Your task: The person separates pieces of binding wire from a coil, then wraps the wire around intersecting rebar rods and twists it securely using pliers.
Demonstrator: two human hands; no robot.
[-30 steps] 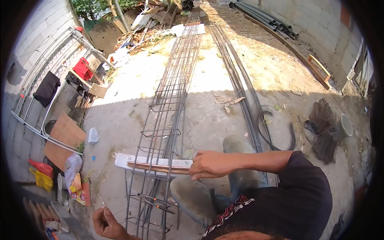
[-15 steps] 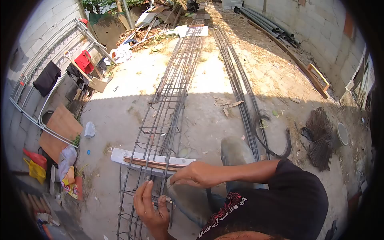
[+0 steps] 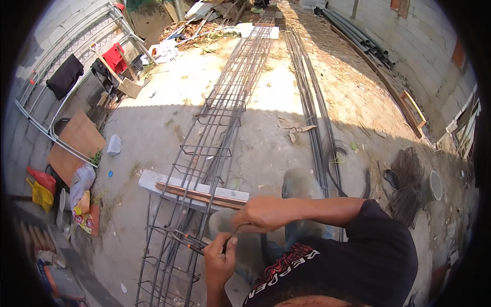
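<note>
A long rebar cage (image 3: 212, 120) of thin steel bars and square ties runs away from me. Its near part lies over a pale block (image 3: 153, 180) and a wooden strip (image 3: 199, 195). My left hand (image 3: 220, 258), beside the cage's right side, is closed around the handle ends of dark pincers (image 3: 187, 240) with orange marks, whose head reaches in among the bars. Just above it, my right hand (image 3: 261, 214) has its fingers closed on a thin dark wire (image 3: 242, 226), which curves toward my left thumb. The right fingertips are partly hidden.
Loose rebar (image 3: 309, 110) lies along the ground on the right. Beyond it are a bundle of dark wires (image 3: 406, 187) and a bucket (image 3: 434, 185). A plywood board (image 3: 77, 146) and plastic bags (image 3: 84, 179) lie at left, near a metal frame (image 3: 38, 120).
My left hand has moved right and gone from loosely spread to closed on the pincers, which now show at the bars. The right hand has shifted slightly right and up, with wire visible.
</note>
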